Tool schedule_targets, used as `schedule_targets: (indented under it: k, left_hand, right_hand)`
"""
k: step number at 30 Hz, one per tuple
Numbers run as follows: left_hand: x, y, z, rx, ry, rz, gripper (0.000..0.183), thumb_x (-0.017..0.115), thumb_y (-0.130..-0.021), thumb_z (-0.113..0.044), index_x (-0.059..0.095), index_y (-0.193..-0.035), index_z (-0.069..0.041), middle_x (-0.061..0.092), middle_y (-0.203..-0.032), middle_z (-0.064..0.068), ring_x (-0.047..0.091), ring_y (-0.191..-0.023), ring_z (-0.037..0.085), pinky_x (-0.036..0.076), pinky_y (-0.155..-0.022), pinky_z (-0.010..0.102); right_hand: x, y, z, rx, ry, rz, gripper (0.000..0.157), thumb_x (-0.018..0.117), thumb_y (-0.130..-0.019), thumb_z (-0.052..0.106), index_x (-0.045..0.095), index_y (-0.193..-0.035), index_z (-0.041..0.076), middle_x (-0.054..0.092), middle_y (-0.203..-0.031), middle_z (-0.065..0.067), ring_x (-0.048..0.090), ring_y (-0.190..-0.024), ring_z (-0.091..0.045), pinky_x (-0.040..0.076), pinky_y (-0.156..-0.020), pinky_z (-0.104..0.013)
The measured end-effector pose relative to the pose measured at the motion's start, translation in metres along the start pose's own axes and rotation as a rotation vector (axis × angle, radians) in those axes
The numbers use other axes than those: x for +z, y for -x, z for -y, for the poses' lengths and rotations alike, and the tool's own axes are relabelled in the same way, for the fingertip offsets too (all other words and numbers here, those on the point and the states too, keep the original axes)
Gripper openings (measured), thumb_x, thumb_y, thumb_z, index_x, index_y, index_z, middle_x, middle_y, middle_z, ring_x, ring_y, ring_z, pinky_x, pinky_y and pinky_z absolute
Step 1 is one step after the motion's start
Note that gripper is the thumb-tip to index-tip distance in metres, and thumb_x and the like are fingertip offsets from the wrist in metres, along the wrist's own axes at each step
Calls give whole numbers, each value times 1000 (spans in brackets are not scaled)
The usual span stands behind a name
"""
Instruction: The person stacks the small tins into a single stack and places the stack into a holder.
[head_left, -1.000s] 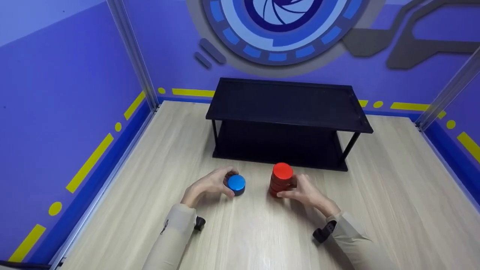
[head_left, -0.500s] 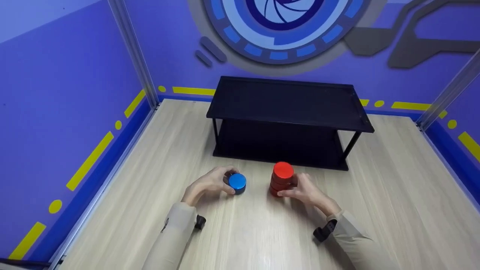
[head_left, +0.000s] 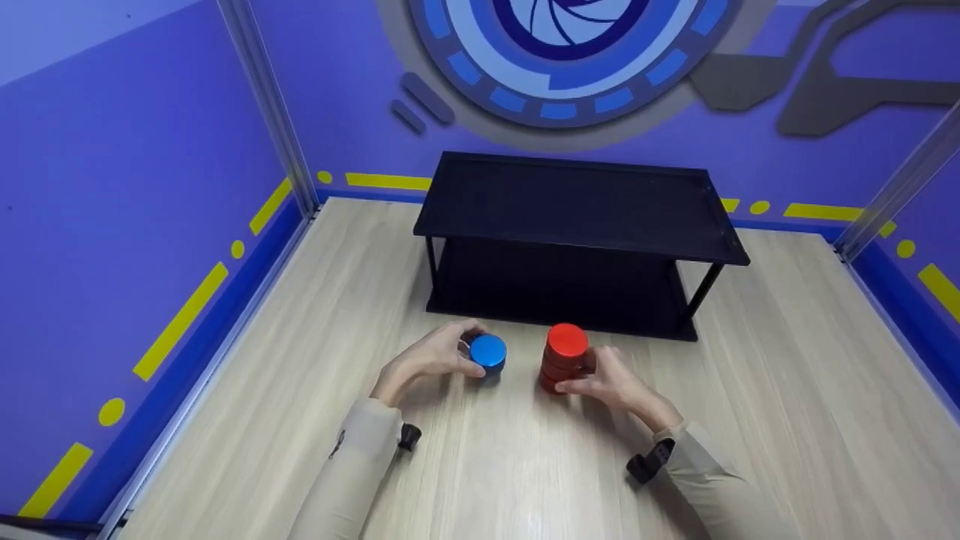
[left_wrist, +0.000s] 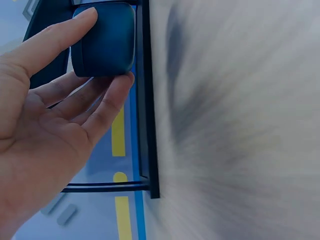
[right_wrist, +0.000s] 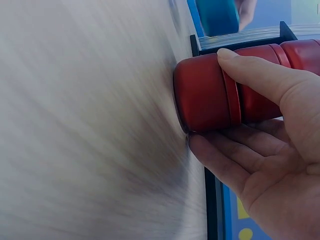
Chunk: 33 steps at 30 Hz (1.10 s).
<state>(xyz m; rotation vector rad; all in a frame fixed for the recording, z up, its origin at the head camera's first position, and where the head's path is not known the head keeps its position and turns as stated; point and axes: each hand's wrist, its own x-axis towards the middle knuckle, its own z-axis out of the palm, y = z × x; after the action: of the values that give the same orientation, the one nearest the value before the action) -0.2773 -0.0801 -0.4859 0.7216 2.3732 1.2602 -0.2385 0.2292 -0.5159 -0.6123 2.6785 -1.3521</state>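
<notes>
My left hand (head_left: 435, 355) pinches a small blue round tin (head_left: 488, 352) between thumb and fingers, lid side up. In the left wrist view the blue tin (left_wrist: 105, 42) is raised, with a gap between it and the tabletop. A stack of red round tins (head_left: 566, 345) stands upright to its right. My right hand (head_left: 609, 381) holds this stack low down, thumb on the near side and fingers behind. The right wrist view shows the lowest red tin (right_wrist: 202, 95) at the table surface, with the thumb and fingertips around it.
Just behind the tins stands a black two-tier shelf (head_left: 577, 206) with thin posts. The pale wooden table (head_left: 517, 465) is bounded by blue wall panels (head_left: 135, 187) with metal corner posts.
My left hand has lifted the blue tin and carried it slightly right and away from me, closer to the red stack. The right hand and the red tins stay where they were.
</notes>
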Motion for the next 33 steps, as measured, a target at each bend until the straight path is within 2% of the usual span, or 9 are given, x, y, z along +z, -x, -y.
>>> schedule_targets:
  k: [7,21,33]
  left_hand:
    - [-1,-5,-8,19,-15,-4,59,80,-76,-14,55,-129,-11,61,-123,9,61,-109,24,51,-95,36]
    - [-2,-12,-28,84,-56,-49,57,81,-75,-17,57,-127,-10,64,-120,7,64,-104,22,52,-93,35]
    - [-5,-17,-45,167,-74,-58,56,80,-77,-17,57,-127,-8,63,-121,9,61,-106,21,53,-94,35]
  right_hand:
    - [-1,0,0,11,28,6,43,83,-74,24,69,-107,-1,74,-100,-16,71,-90,-23,56,-77,-25]
    - [-1,0,3,31,-15,19,46,82,-75,21,67,-113,-1,72,-106,-17,71,-97,-26,56,-86,-41]
    - [-2,0,3,22,-15,21,47,83,-75,22,67,-113,-1,72,-105,-16,71,-95,-24,56,-86,-40]
